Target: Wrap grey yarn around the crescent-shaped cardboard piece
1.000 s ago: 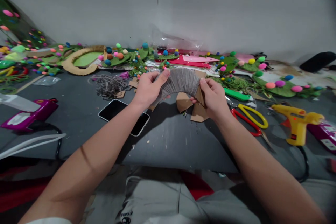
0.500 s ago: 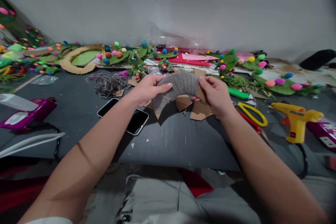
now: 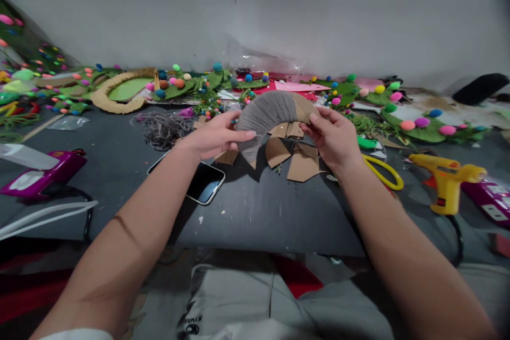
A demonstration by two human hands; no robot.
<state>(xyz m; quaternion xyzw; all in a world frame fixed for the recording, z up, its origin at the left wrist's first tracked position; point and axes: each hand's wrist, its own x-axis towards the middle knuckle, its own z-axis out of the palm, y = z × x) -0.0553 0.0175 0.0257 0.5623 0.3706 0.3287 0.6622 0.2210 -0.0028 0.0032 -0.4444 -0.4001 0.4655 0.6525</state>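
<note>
A curved cardboard crescent wrapped in grey yarn [image 3: 268, 112] is held up between my two hands, above the dark table. Bare brown cardboard shows at its right end and at the pointed left tip. My left hand [image 3: 217, 137] grips the wrapped left part, thumb on the front and fingers behind. The bare right end is pinched in my right hand [image 3: 333, 135]. Cardboard scraps [image 3: 303, 163] lie on the table below the crescent. Behind my left wrist sits a tangle of grey yarn [image 3: 161, 130], and a smartphone [image 3: 206, 183] lies partly under my left forearm.
A yellow glue gun [image 3: 448, 180] stands at the right, near yellow-handled scissors [image 3: 386, 171] and a green cutter [image 3: 367, 143]. Purple devices lie at both sides, one at the left [image 3: 43, 172]. Green felt pieces with coloured pompoms [image 3: 422, 123] and a tan ring shape [image 3: 115, 93] line the back.
The crescent has been raised and tilted, so more bare cardboard shows at its right end. My right hand has shifted slightly right, and my left hand has moved a little downward.
</note>
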